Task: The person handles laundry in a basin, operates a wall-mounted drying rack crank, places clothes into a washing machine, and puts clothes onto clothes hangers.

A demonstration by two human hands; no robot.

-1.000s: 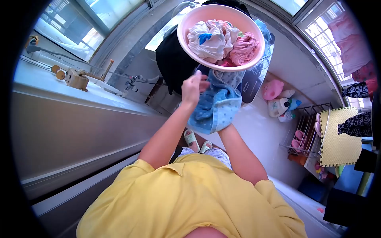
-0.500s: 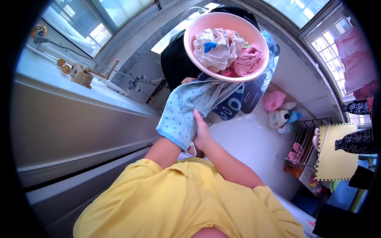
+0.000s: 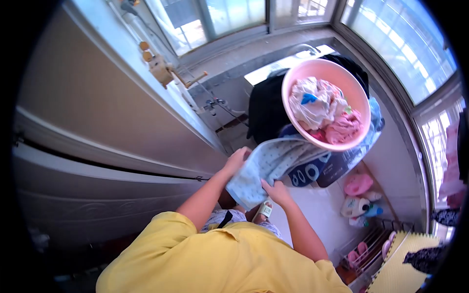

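Observation:
A light blue dotted towel (image 3: 251, 180) hangs stretched between my two hands, its upper end reaching up to the pink basin's underside. My left hand (image 3: 238, 158) grips its left edge, fingers closed. Lower down, my right hand (image 3: 277, 192) pinches the towel's right side with the thumb on top. Just above stands the pink basin (image 3: 289, 110), holding a white garment (image 3: 312, 105) with a blue patch and a crumpled pink cloth (image 3: 344, 128). Dark cloth (image 3: 266, 110) and a navy fabric with ring patterns (image 3: 305, 175) lie beneath and beside the basin.
A tap (image 3: 215, 102) is on the wall at left, beside a large pale panel (image 3: 122, 97). On the floor at right are several bottles (image 3: 355, 207), a pink bag-like item (image 3: 358, 184) and a rack (image 3: 369, 254) with pink slippers. Windows (image 3: 405, 44) surround the corner.
My view has turned, so the basin appears lower and further right. My left hand, mostly hidden behind the towel before, now shows at its left edge. The towel is still held by both hands.

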